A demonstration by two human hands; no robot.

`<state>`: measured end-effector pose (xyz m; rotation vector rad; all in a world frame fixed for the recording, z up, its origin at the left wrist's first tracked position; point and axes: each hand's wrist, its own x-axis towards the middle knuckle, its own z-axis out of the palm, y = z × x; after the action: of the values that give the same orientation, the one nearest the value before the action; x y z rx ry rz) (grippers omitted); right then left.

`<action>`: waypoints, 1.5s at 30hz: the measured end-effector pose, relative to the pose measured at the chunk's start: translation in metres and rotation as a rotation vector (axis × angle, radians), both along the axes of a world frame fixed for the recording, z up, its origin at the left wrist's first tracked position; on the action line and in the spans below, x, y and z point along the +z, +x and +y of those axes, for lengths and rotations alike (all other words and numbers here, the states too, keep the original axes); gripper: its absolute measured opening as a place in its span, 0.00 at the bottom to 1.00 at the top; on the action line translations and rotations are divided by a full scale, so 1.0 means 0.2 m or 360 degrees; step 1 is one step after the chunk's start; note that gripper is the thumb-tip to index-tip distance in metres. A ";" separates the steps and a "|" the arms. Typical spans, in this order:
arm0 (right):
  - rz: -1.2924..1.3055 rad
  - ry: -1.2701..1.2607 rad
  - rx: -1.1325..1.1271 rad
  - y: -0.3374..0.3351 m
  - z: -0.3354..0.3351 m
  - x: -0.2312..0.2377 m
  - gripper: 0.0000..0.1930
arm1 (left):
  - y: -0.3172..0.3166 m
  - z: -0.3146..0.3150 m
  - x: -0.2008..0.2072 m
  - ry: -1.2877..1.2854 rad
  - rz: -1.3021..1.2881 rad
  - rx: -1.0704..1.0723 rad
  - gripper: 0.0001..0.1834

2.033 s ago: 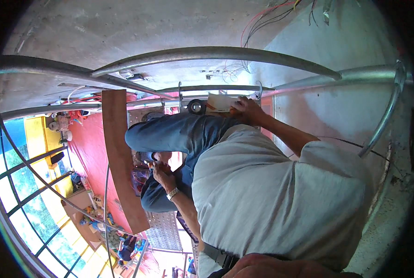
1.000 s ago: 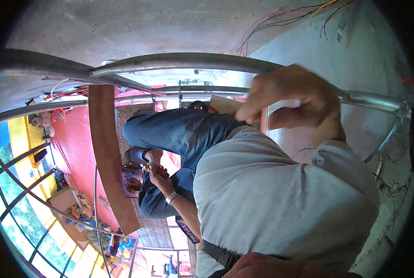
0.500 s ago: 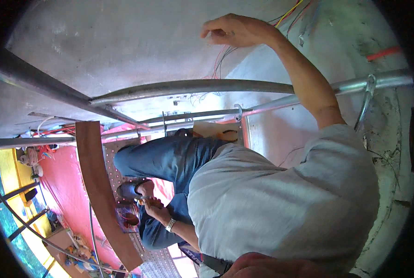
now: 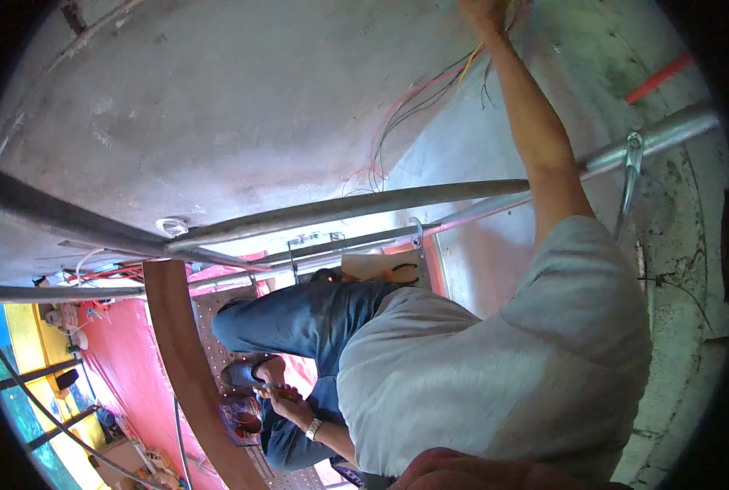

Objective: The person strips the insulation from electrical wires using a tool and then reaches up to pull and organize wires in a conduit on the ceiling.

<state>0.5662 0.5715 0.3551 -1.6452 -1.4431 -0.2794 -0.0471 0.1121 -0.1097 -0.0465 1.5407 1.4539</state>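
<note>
1. While the right arm stretches straight up along the wall, the right hand (image 4: pixel 485 11) sits at the very top edge of the picture, right in a bunch of loose wires (image 4: pixel 430 90) that hang out of the concrete.
2. Only the heel of that hand shows; the fingers are cut off by the rim, so I cannot tell whether they pinch a wire or lie spread.
3. Those wires, red, yellow and dark ones, trail down from the hand across the grey ceiling (image 4: pixel 217 106) and end near a long metal pipe (image 4: pixel 356 208).
4. Down low, the left hand (image 4: pixel 289 402) hangs by the knee, with a watch (image 4: pixel 313 428) on the wrist.
5. Its fingers look curled around something small with an orange tip, but it is too small to name.
6. A grey T-shirt (image 4: pixel 495 376) fills the lower right, and blue jeans (image 4: pixel 307 314) bend over a perforated metal platform (image 4: pixel 217 327).
7. A curved brown rail (image 4: pixel 186 359) sweeps past the left of the legs.
8. More pipes cross behind, one fitted with a clamp (image 4: pixel 632 151) at the right.
9. Far below on the left lies a red floor (image 4: pixel 127 359).
</note>
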 end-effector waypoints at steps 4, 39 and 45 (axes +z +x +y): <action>-0.0699 0.0718 -0.0520 0.38 0.02 0.10 0.34 | 0.04 0.06 0.04 -0.0123 -0.0007 0.0202 0.16; -0.0552 0.0063 -0.0436 0.64 0.20 -0.19 0.26 | 0.00 0.00 0.06 -0.0027 0.0018 -0.0086 0.10; -0.0562 -0.0087 -0.0840 0.82 0.31 -0.25 0.25 | -0.07 -0.05 -0.14 -0.0047 -0.0258 0.0098 0.12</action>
<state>0.7300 0.6329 0.3045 -2.0814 -1.2417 -0.8691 -0.0618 0.1028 -0.1368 -0.2259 1.4389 1.4388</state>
